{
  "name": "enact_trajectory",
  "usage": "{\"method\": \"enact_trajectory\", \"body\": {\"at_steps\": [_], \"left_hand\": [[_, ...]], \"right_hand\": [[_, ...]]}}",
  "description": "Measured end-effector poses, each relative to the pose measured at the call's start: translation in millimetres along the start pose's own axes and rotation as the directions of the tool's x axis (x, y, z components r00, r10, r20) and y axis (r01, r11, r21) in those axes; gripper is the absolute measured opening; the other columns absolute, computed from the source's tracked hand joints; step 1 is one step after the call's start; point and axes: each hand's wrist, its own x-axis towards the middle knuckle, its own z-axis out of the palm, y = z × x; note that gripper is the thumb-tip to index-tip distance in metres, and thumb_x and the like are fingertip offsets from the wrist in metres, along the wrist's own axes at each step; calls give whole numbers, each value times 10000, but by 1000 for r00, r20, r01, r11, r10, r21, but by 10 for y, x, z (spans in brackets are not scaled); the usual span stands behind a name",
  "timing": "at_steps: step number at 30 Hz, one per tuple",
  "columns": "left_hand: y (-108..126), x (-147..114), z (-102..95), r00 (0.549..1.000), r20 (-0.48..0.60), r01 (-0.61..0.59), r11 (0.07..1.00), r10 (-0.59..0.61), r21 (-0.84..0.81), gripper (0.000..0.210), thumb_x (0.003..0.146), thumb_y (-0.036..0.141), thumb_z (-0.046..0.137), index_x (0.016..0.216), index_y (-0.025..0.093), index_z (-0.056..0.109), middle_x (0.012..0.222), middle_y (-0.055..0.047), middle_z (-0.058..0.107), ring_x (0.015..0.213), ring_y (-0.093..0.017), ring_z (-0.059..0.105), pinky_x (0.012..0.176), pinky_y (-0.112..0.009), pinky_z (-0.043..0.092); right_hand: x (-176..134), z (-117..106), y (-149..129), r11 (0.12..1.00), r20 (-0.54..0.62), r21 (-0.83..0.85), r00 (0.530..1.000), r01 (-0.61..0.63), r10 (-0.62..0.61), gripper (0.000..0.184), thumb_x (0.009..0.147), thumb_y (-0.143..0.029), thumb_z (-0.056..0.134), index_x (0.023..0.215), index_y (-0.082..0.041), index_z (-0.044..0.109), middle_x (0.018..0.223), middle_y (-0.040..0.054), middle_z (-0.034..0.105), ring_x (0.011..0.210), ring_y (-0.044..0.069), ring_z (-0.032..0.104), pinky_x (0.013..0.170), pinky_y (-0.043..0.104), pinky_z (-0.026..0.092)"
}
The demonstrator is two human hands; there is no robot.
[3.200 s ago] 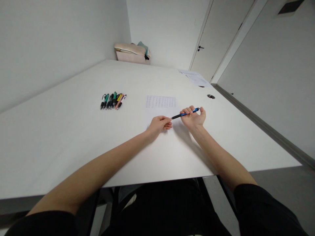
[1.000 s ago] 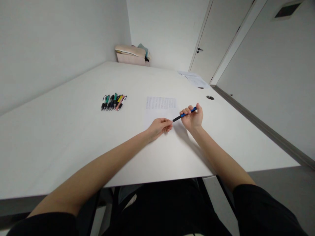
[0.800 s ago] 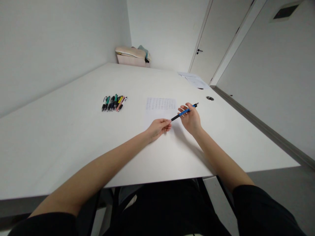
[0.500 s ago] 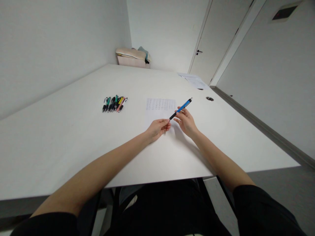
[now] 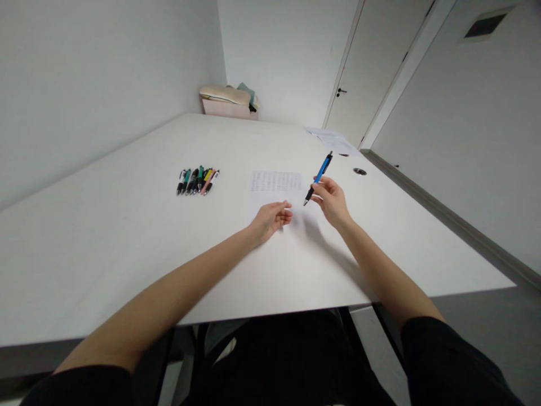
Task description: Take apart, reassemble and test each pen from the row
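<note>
A blue pen with a black grip and a silver tip is pinched in my right hand. It is tilted, its tip pointing down and to the left, above the table. My left hand rests near the lower part of a printed sheet, its fingers apart and holding nothing. A gap separates the left fingertips from the pen tip. To the left, several pens in green, black, yellow, pink and white lie side by side in a group.
The white table reaches to the walls at the left and back. More papers lie at its far right, near a round cable hole. A pink box with folded cloth on top stands beyond the far edge.
My left fingers have let go of the pen's tip end. The right hand has moved right with the pen, which now stands steeper.
</note>
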Motion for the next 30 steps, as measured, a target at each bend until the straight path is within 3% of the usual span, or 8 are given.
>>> {"method": "enact_trajectory", "body": {"at_steps": [3, 5, 8, 10, 12, 15, 21, 30], "left_hand": [[144, -2, -97, 999, -16, -32, 999, 33, 32, 156, 826, 197, 546, 740, 86, 612, 597, -53, 608, 536, -92, 567, 580, -214, 469], [248, -17, -217, 996, -54, -61, 993, 66, 97, 137, 796, 193, 569, 715, 90, 612, 596, -45, 603, 531, -88, 559, 569, -209, 465], [368, -53, -476, 975, -151, -120, 960, 162, 254, 109, 737, 196, 605, 688, 99, 612, 585, -26, 595, 512, -84, 546, 525, -196, 442], [414, -74, -679, 952, -182, -167, 917, 246, 362, 114, 701, 215, 623, 680, 103, 616, 575, -15, 587, 500, -80, 535, 505, -190, 427], [433, -86, -870, 919, -215, -206, 868, 330, 453, 139, 670, 243, 633, 667, 104, 620, 552, -7, 575, 477, -77, 514, 478, -188, 406], [430, -84, -1074, 884, -239, -238, 826, 402, 512, 167, 637, 271, 635, 665, 108, 620, 532, 2, 558, 464, -77, 498, 456, -187, 391], [383, -55, -1159, 875, -239, -225, 791, 421, 569, 198, 620, 311, 634, 671, 120, 625, 522, 4, 547, 457, -80, 489, 441, -187, 387], [356, -38, -1186, 873, -197, -237, 741, 446, 628, 198, 628, 335, 638, 671, 142, 635, 542, -9, 562, 468, -93, 505, 455, -200, 410]], "right_hand": [[232, -319, -97, 968, -33, -250, 999, -2, -7, 299, 596, -319, 697, 858, -196, 621, 682, -39, 605, 614, 89, 552, 596, 244, 472], [391, -606, -133, 881, -117, -474, 991, 1, -64, 311, 621, -342, 657, 885, -179, 640, 672, -26, 605, 615, 106, 552, 617, 272, 469], [582, -1071, -135, 550, -184, -833, 967, -58, -177, 325, 640, -330, 633, 911, -158, 683, 678, 12, 638, 666, 153, 581, 713, 330, 454], [671, -1357, -106, 337, -206, -932, 960, -134, -187, 307, 644, -306, 624, 895, -147, 703, 704, 38, 664, 707, 178, 600, 757, 337, 436], [734, -1600, -57, 218, -224, -958, 959, -184, -171, 303, 647, -284, 614, 891, -134, 710, 715, 54, 680, 723, 186, 614, 762, 315, 431], [795, -1882, 35, 116, -259, -963, 953, -243, -156, 274, 646, -283, 608, 848, -132, 717, 737, 72, 692, 730, 201, 624, 753, 309, 433], [808, -2173, 195, 93, -303, -952, 939, -292, -161, 275, 643, -232, 612, 860, -95, 708, 782, 122, 690, 747, 233, 626, 722, 328, 426], [802, -2189, 364, 168, -292, -952, 922, -255, -255, 285, 670, -317, 600, 872, -133, 680, 866, 115, 699, 812, 238, 626, 775, 332, 437]]}}
